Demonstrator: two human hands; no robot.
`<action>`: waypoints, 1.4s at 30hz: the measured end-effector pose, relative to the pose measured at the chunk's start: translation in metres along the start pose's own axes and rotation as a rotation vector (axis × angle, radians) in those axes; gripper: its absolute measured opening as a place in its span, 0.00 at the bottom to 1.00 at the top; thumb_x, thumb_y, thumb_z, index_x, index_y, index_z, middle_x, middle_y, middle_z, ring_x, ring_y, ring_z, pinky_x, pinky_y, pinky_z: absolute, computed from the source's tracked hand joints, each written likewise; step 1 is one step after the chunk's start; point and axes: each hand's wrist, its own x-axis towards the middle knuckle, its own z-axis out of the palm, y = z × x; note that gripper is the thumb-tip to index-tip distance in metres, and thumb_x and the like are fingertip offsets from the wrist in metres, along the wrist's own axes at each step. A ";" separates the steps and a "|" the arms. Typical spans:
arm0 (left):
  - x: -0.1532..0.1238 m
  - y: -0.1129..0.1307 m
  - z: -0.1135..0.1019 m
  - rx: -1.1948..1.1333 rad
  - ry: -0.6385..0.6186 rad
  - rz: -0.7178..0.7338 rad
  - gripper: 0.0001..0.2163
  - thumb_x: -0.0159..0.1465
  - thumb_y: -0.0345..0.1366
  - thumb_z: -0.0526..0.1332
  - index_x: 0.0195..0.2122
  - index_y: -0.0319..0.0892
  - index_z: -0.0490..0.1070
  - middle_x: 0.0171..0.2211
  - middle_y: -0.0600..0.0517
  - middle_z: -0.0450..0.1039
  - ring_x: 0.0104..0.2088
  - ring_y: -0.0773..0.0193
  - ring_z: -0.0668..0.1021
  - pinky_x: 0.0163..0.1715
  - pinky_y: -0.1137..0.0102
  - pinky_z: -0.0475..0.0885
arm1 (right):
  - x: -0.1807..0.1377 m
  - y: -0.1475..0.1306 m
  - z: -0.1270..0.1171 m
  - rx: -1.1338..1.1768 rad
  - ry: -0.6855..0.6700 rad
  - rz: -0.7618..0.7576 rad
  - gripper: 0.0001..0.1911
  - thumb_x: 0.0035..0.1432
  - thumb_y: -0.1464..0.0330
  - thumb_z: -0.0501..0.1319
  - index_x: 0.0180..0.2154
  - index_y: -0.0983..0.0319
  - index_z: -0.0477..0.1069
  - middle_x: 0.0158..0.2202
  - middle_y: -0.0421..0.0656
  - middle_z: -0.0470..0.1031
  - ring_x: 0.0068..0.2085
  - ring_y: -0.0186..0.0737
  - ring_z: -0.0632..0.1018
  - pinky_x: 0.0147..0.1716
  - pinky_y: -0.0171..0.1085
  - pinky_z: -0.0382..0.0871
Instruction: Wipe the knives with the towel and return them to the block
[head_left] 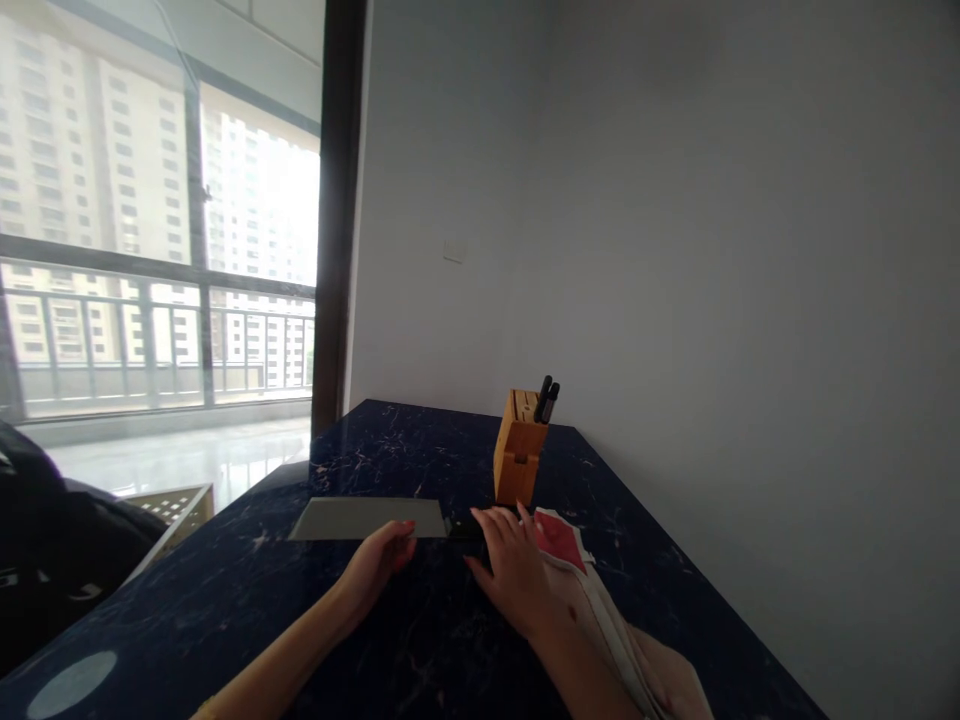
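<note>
A cleaver lies flat across the dark table, its broad grey blade (352,517) pointing left and its black handle (463,528) to the right. My left hand (384,553) is by the near edge of the blade, fingers loosely curled with a small gap at the tips; whether it touches the steel I cannot tell. Over the handle's right end reaches my right hand (511,565), fingers spread and thumb apart, not closed round it. Just behind stands a wooden knife block (519,455) with two black-handled tools (547,400) in its top.
A beige and red cloth (561,540) lies along the right, partly under my right forearm. The blue-black marbled table (420,450) meets a grey wall (712,300) at the right. Left of it are a dark bag-like shape (60,560), a perforated pale panel (176,515) and windows.
</note>
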 end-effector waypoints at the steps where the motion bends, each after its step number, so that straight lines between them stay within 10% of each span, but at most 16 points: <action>1: -0.001 0.002 0.001 -0.019 -0.017 -0.002 0.16 0.55 0.44 0.52 0.16 0.40 0.63 0.14 0.57 0.57 0.18 0.71 0.61 0.23 0.73 0.59 | 0.000 -0.001 -0.001 0.012 -0.006 0.018 0.17 0.55 0.64 0.53 0.48 0.58 0.63 0.42 0.44 0.69 0.46 0.44 0.67 0.52 0.47 0.49; 9: -0.013 0.023 0.012 0.006 -0.256 -0.025 0.23 0.58 0.53 0.49 0.23 0.38 0.69 0.18 0.56 0.63 0.22 0.71 0.65 0.27 0.74 0.60 | -0.003 0.006 0.000 0.217 0.119 0.306 0.13 0.57 0.59 0.52 0.39 0.58 0.68 0.34 0.42 0.73 0.37 0.40 0.72 0.37 0.35 0.61; 18: -0.012 0.025 0.013 -0.197 -0.168 -0.009 0.21 0.56 0.45 0.60 0.48 0.42 0.64 0.48 0.46 0.68 0.47 0.58 0.71 0.46 0.66 0.64 | 0.000 0.002 0.004 0.797 0.044 0.521 0.19 0.54 0.53 0.52 0.28 0.62 0.65 0.17 0.34 0.63 0.15 0.29 0.64 0.15 0.29 0.55; 27: -0.010 0.032 0.008 -0.437 0.038 0.043 0.15 0.55 0.34 0.62 0.43 0.37 0.68 0.40 0.46 0.74 0.43 0.56 0.75 0.44 0.66 0.70 | -0.003 0.007 0.011 0.807 -0.157 0.516 0.22 0.53 0.50 0.51 0.26 0.63 0.66 0.14 0.35 0.62 0.13 0.28 0.63 0.13 0.29 0.52; 42: -0.002 0.018 0.002 -0.319 0.269 0.054 0.12 0.55 0.31 0.62 0.41 0.36 0.67 0.34 0.45 0.76 0.33 0.57 0.79 0.32 0.63 0.76 | -0.012 0.030 -0.001 -0.350 -0.059 0.380 0.10 0.54 0.74 0.52 0.36 0.65 0.70 0.36 0.51 0.69 0.40 0.49 0.68 0.39 0.43 0.57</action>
